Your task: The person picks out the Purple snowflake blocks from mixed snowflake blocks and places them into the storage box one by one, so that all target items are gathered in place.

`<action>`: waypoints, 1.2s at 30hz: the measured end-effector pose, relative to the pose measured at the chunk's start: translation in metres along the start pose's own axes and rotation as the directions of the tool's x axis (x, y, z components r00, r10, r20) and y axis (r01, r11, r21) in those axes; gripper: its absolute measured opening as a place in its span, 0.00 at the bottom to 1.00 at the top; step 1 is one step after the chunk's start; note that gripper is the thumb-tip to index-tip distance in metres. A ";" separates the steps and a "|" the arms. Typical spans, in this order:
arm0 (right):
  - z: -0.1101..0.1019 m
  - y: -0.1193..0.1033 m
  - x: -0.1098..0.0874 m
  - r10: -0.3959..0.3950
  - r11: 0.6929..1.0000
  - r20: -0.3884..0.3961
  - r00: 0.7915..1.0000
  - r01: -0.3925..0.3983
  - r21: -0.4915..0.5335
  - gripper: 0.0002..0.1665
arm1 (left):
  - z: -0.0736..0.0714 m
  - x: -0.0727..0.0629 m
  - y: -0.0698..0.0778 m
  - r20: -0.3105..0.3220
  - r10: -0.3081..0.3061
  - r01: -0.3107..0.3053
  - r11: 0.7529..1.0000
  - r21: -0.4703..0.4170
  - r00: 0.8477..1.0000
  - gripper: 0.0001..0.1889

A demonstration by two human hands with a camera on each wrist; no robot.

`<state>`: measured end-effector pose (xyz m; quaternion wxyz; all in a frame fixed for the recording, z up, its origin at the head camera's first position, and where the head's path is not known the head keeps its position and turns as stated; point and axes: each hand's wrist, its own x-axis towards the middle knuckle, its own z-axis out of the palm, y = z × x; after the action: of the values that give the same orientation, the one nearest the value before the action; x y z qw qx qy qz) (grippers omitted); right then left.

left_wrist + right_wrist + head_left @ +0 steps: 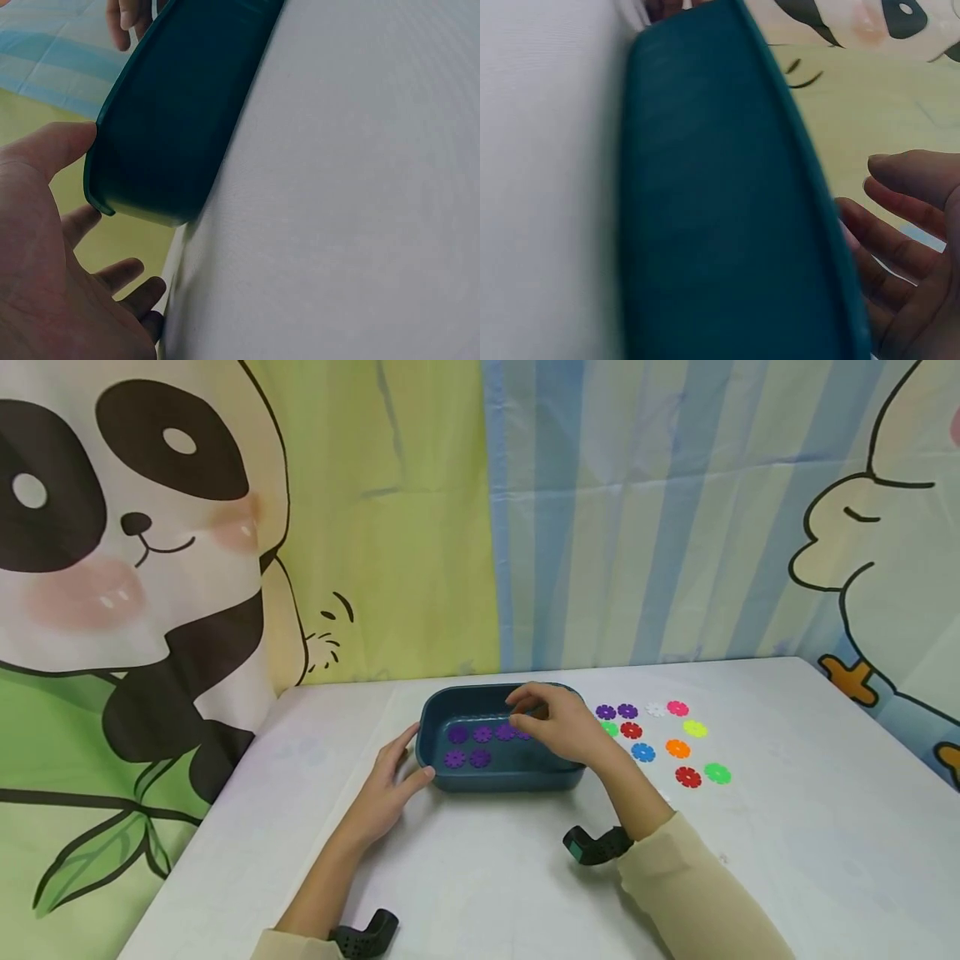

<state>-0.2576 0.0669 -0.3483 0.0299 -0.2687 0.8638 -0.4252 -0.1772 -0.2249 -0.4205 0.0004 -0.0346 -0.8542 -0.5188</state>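
A dark teal plastic bin (502,782) stands on the white table, with several purple snowflake discs (480,759) lying flat on its floor. At its left end my left hand (382,799) touches the rim with the thumb and a finger. The other fingers spread free of the wall in the left wrist view. My right hand (562,722) hovers over the bin's right part, fingers bent loosely. Between its thumb and fingertips nothing shows in the right wrist view. The hand partly covers the purple discs beneath it.
Right of the bin lie loose snowflake discs: two purple (627,711), plus red (687,777), blue (642,752), orange (678,748), yellow (695,728), pink (677,708), white (655,710) and green (717,773) ones. Printed curtains (637,527) hang behind the table.
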 end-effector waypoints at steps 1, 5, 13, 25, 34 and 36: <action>-0.003 0.000 0.000 0.003 1.000 -0.009 1.000 -0.002 0.003 0.17 | 0.000 0.000 0.000 0.000 0.002 -0.002 1.000 0.001 1.000 0.38; -0.014 0.000 -0.003 0.008 1.000 -0.048 0.999 -0.007 0.022 0.17 | 0.000 0.000 -0.001 0.001 0.007 -0.007 1.000 -0.004 1.000 0.38; -0.032 0.001 -0.006 0.035 0.997 -0.132 0.991 -0.025 0.076 0.17 | -0.002 -0.001 0.002 -0.005 -0.022 0.022 1.000 0.002 1.000 0.38; -0.060 0.012 -0.014 0.045 0.997 -0.269 0.962 -0.029 0.066 0.19 | -0.001 0.000 0.002 -0.008 -0.023 0.024 1.000 0.018 1.000 0.38; -0.076 0.028 -0.021 0.108 0.994 -0.379 0.919 -0.090 0.064 0.21 | 0.000 0.000 0.002 -0.002 -0.003 0.003 1.000 0.002 1.000 0.38; -0.078 0.034 -0.022 0.127 0.992 -0.413 0.902 -0.109 0.069 0.21 | 0.000 0.000 0.003 0.001 -0.001 0.001 1.000 0.000 1.000 0.38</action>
<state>-0.2757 0.1505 -0.3275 -0.1233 -0.1185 0.8554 -0.4890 -0.1769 -0.2236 -0.4182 -0.0004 -0.0344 -0.8542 -0.5188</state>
